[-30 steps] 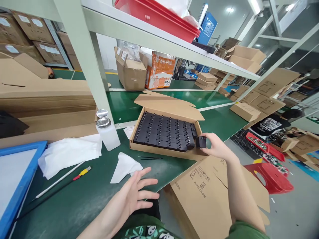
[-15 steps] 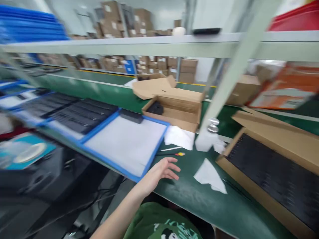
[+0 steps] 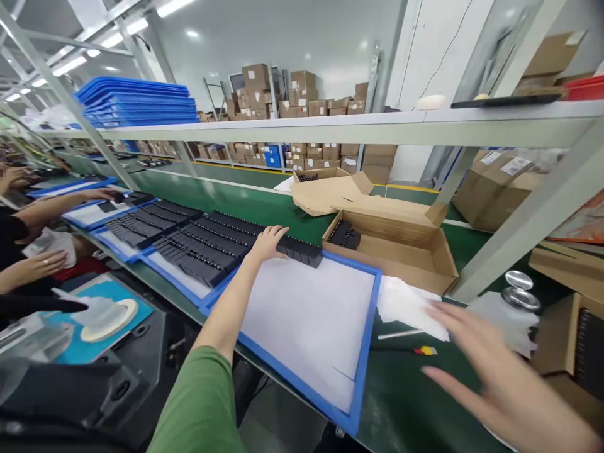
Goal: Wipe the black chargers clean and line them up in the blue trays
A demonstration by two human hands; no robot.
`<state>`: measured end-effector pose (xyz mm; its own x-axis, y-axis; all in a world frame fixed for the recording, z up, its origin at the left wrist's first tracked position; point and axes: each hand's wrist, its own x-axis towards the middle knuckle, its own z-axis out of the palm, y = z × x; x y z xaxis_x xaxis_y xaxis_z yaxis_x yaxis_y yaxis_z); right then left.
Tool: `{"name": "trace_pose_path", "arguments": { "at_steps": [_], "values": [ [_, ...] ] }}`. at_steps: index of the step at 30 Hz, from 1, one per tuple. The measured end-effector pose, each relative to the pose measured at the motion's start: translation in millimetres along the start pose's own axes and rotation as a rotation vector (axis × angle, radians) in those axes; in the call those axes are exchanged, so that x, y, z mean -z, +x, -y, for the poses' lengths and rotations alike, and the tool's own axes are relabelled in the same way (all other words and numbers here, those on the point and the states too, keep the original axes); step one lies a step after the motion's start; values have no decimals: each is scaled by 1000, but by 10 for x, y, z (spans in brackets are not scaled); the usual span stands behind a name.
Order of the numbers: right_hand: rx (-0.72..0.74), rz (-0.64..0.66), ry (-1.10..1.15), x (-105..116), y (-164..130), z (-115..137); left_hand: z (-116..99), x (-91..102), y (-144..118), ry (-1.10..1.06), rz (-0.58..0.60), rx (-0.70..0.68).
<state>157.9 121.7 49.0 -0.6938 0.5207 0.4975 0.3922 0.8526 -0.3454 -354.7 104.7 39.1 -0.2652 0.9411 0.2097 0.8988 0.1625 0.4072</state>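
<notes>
Left hand (image 3: 268,242) rests open on a row of black parts (image 3: 299,250); right hand (image 3: 500,377) hovers open, empty.

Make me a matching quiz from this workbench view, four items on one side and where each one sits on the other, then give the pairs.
1. left hand
2. right hand
3. stack of blue trays
4. small black parts

A. inside the open cardboard box
B. on the upper shelf
C. on the row of black parts at the blue-framed tray's far edge
D. open, blurred, above the green table near the white cloth

Pairs: 1-C, 2-D, 3-B, 4-A
</notes>
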Motion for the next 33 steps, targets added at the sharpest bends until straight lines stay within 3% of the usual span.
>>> {"name": "trace_pose_path", "arguments": {
  "at_steps": [3,7,10,14,18,22,24,27,29,31,33],
  "values": [
    [27,396,40,-839,1087,439,151,13,238,43,53,-95],
    [-67,410,-113,-1891,2295,570,188,-62,301,55,71,-211],
    [-141,396,-204,-2375,2689,521,193,-114,282,76,53,-243],
    [-203,361,-233,-2564,2737,532,211,-124,290,126,69,-271],
    [-144,347,-196,-2359,2629,567,148,-105,316,178,82,-253],
    [-136,297,-165,-1810,2318,489,-229,-104,137,206,65,-278],
    [-145,270,-143,-1371,1973,433,-636,-122,-100,218,39,-299],
    [-95,202,-118,-594,1206,401,-1457,-221,-625,225,-25,-367],
    [-58,144,-132,-129,590,432,-2014,-354,-1042,164,52,-382],
    [-98,118,-150,184,-48,473,-2474,-553,-1462,35,154,-356],
    [-150,134,-164,305,-654,467,-2801,-818,-1838,-193,229,-326]
  ]
}}
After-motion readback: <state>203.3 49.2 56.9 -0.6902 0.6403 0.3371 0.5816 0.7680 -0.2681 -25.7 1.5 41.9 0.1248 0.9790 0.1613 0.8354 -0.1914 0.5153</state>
